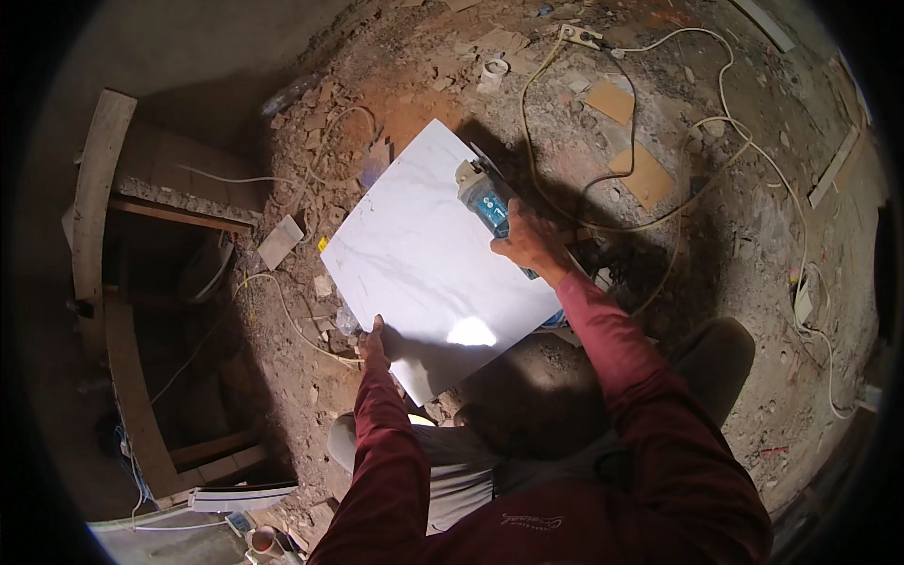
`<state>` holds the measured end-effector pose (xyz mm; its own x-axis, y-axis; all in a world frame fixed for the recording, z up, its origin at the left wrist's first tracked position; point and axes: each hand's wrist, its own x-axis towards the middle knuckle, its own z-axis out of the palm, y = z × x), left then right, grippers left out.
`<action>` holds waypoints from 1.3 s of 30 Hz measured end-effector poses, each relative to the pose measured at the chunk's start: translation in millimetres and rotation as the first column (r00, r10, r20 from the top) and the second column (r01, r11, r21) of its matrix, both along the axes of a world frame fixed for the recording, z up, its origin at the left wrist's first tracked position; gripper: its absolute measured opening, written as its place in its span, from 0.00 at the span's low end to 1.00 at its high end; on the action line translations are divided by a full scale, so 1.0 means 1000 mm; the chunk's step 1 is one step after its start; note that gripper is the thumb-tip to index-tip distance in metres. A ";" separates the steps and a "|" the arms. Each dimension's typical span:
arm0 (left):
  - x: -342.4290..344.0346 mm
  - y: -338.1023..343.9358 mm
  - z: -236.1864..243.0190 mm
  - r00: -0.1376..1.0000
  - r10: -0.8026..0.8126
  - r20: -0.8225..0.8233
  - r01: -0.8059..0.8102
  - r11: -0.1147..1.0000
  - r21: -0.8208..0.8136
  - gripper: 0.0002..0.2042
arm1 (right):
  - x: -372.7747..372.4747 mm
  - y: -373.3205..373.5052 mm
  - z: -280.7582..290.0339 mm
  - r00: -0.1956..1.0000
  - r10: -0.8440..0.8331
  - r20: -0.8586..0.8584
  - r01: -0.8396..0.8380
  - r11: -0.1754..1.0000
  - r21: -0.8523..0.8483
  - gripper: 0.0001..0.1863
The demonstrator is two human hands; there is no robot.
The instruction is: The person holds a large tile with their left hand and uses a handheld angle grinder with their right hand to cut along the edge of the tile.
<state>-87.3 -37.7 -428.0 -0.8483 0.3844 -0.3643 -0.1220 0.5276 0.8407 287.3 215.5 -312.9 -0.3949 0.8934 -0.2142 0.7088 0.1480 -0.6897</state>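
Observation:
A large white tile [405,245] with faint grey veins lies tilted in front of my knees, a bright patch of light near its close edge. My left hand [374,347] grips the tile's left edge near the close corner, thumb on top and fingers partly hidden. My right hand [535,243] is wrapped around the body of a teal and grey angle grinder [486,200]. The grinder is over the tile's right part, its head toward the far right edge. Its disc shows edge-on beside that edge; whether it touches the tile I cannot tell.
Rubble and dust cover the floor. Cables loop at the right from a power strip [581,38]. Brown tile pieces [642,176] lie beyond the grinder. At the left stands a wooden frame [132,386] around a dark opening. A white ring [494,69] lies at the back.

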 end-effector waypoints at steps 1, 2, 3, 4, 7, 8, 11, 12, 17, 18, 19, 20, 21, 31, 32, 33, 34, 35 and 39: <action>0.000 0.000 0.001 0.999 -0.008 -0.032 0.008 1.000 -0.014 0.43 | 0.000 -0.001 -0.001 1.000 -0.002 0.009 0.002 1.000 0.018 0.44; 0.001 0.002 0.002 0.999 0.015 -0.047 -0.018 0.998 -0.058 0.41 | 0.001 -0.002 -0.002 1.000 -0.005 0.004 0.005 1.000 0.017 0.44; 0.002 0.003 0.005 0.997 0.044 -0.059 -0.050 0.993 -0.105 0.39 | 0.002 -0.003 -0.003 1.000 -0.008 0.007 0.007 1.000 0.012 0.44; 0.003 0.004 0.008 0.997 0.020 -0.079 -0.030 0.992 -0.126 0.39 | 0.003 -0.005 -0.004 1.000 -0.008 0.022 0.008 1.000 0.000 0.44; 0.008 0.005 0.017 0.996 -0.010 -0.094 -0.006 0.985 -0.172 0.38 | 0.008 -0.007 -0.004 1.000 -0.001 -0.001 0.001 0.999 -0.039 0.45; 0.008 0.005 0.019 0.997 -0.005 -0.080 -0.009 0.985 -0.170 0.37 | 0.009 -0.009 -0.004 1.000 -0.006 -0.007 0.006 0.999 -0.052 0.44; 0.008 0.004 0.017 0.997 -0.011 -0.079 0.000 0.989 -0.145 0.37 | 0.012 -0.013 -0.003 1.000 -0.014 -0.015 0.013 0.998 -0.066 0.44; 0.006 0.003 0.015 0.996 -0.016 -0.084 0.004 0.990 -0.140 0.36 | 0.014 -0.014 -0.002 1.000 -0.012 -0.012 0.012 0.998 -0.056 0.44; -0.005 0.001 0.000 0.992 -0.007 -0.125 -0.004 0.996 -0.091 0.37 | 0.021 -0.019 0.002 1.000 -0.011 -0.027 0.009 0.999 -0.043 0.45; -0.005 0.001 -0.002 0.994 0.021 -0.109 -0.034 0.992 -0.122 0.37 | 0.023 -0.020 0.002 1.000 -0.005 -0.017 0.004 0.999 -0.054 0.45; -0.006 0.001 -0.002 0.995 0.014 -0.102 -0.024 0.995 -0.096 0.38 | 0.025 -0.021 0.002 1.000 0.001 -0.005 -0.001 0.998 -0.058 0.45; -0.006 0.001 -0.002 0.997 0.024 -0.079 -0.032 0.995 -0.099 0.38 | 0.026 -0.022 0.002 1.000 -0.005 -0.010 0.004 0.998 -0.061 0.44; -0.006 0.001 -0.002 0.998 0.049 -0.049 -0.055 0.991 -0.119 0.39 | 0.027 -0.024 0.002 1.000 -0.010 -0.015 0.009 0.998 -0.056 0.44; -0.031 -0.005 -0.018 0.993 -0.049 -0.105 0.018 0.960 -0.279 0.43 | 0.032 -0.032 0.001 1.000 -0.019 0.018 0.020 0.998 -0.061 0.46; -0.035 -0.006 -0.019 0.997 -0.039 -0.069 0.019 0.965 -0.260 0.45 | 0.033 -0.033 0.002 1.000 -0.016 0.013 0.016 0.999 -0.052 0.46; -0.037 -0.007 -0.021 0.999 -0.029 -0.033 0.021 0.970 -0.241 0.48 | 0.034 -0.034 0.003 1.000 -0.012 0.017 0.013 0.999 -0.048 0.46; -0.038 -0.007 -0.021 1.000 -0.020 -0.024 0.014 0.972 -0.235 0.48 | 0.035 -0.034 0.003 1.000 -0.008 0.025 0.009 0.999 -0.043 0.46; -0.037 -0.007 -0.021 1.000 -0.011 -0.015 0.007 0.973 -0.229 0.48 | 0.036 -0.034 0.004 1.000 -0.001 0.022 0.003 0.998 -0.064 0.46; -0.024 -0.005 -0.013 0.999 -0.015 -0.047 0.003 0.969 -0.246 0.47 | 0.041 -0.037 0.004 1.000 0.011 0.012 -0.010 0.996 -0.089 0.45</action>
<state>-110.9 -42.3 -441.2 -0.8639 0.2958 -0.4077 -0.0790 0.7198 0.6897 328.5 178.2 -308.8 -0.4013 0.8664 -0.2971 0.7159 0.0944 -0.6918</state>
